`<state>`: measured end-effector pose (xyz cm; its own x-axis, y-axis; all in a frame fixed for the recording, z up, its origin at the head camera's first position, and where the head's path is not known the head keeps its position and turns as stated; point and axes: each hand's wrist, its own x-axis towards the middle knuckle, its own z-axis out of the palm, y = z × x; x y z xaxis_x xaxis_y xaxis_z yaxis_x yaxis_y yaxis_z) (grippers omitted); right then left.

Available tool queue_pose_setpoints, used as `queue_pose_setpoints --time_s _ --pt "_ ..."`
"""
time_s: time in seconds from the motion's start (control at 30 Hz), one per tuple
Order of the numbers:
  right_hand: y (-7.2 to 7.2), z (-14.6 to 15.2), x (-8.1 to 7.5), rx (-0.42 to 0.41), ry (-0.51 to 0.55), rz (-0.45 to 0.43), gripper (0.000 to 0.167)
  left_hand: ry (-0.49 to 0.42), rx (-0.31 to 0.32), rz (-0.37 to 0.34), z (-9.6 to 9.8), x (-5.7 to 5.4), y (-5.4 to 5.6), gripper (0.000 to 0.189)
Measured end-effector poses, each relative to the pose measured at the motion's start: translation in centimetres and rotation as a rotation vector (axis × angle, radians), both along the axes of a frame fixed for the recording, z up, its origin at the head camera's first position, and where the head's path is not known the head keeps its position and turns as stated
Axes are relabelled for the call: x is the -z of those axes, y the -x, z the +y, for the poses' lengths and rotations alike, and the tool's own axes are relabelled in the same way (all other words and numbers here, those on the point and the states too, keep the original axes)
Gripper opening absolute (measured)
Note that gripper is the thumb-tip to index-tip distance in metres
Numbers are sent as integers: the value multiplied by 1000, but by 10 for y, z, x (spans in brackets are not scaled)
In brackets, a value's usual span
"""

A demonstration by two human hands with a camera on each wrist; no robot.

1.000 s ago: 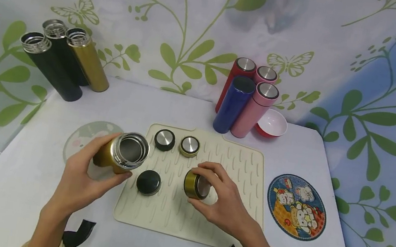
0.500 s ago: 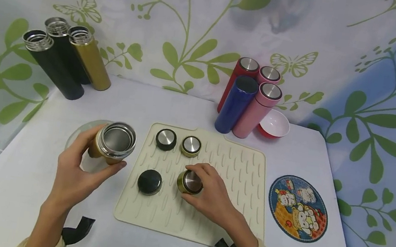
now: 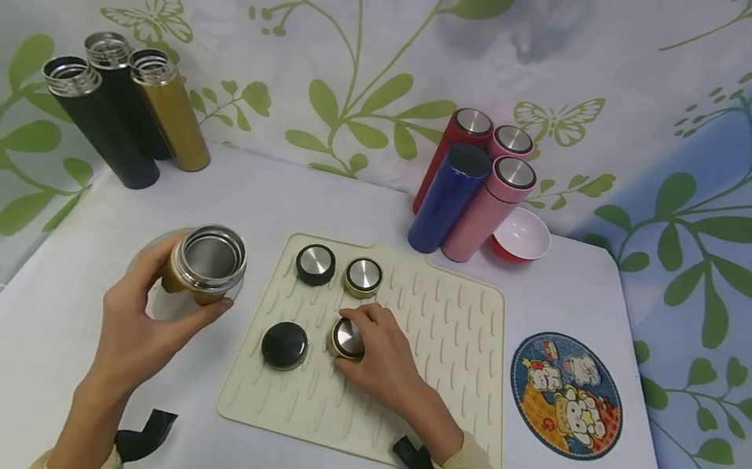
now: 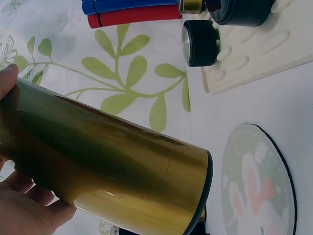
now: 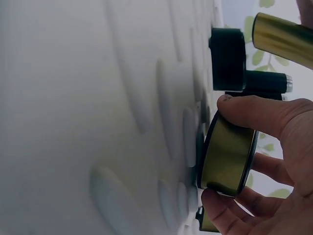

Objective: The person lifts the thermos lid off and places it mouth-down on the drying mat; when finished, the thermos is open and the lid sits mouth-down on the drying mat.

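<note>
My left hand (image 3: 139, 326) grips a gold thermos bottle (image 4: 127, 156) whose steel mouth is uncovered, over a round rabbit-print coaster (image 4: 252, 181). In the left wrist view the bottle's dark base is clear of the coaster. With fingers and thumb round its side, my right hand (image 3: 384, 362) holds a gold bottle lid (image 5: 227, 156), steel top up, right at the surface of the cream mat (image 3: 435, 353). Left of it on the mat lies a black lid (image 3: 284, 346). Behind stand a black-rimmed steel-topped lid (image 3: 316, 265) and another gold lid (image 3: 363, 276).
Uncapped bottles, two black and a gold one (image 3: 177, 117), stand at the back left. Capped ones stand at the back right: a blue bottle (image 3: 447, 204), a red one and two pink ones. Beside them sits a small bowl (image 3: 522, 234). A patterned round coaster (image 3: 567, 396) lies right.
My right hand has moved left and down to the mat with the gold lid, turning its steel top upward. My left hand has drawn the gold bottle left, over the coaster, and made it more upright.
</note>
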<state>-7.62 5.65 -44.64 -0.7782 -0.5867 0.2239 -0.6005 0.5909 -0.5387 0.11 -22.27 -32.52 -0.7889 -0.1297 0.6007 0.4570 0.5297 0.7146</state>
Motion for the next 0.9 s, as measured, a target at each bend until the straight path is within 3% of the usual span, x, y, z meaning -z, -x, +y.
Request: queue_pose_setpoints --time_s 0.33,0.47,0.7,0.9 --pt "4 -3 8 -37 -68 -1 73 1 -14 -5 3 3 2 85" --pt "0 3 6 -18 -60 -33 81 17 -34 -41 1 7 5 85" --pt "-11 32 -2 47 55 -56 82 51 -81 -107 -24 31 25 94" --pt "-21 65 -7 166 59 -115 72 119 -176 -189 -50 33 42 87"
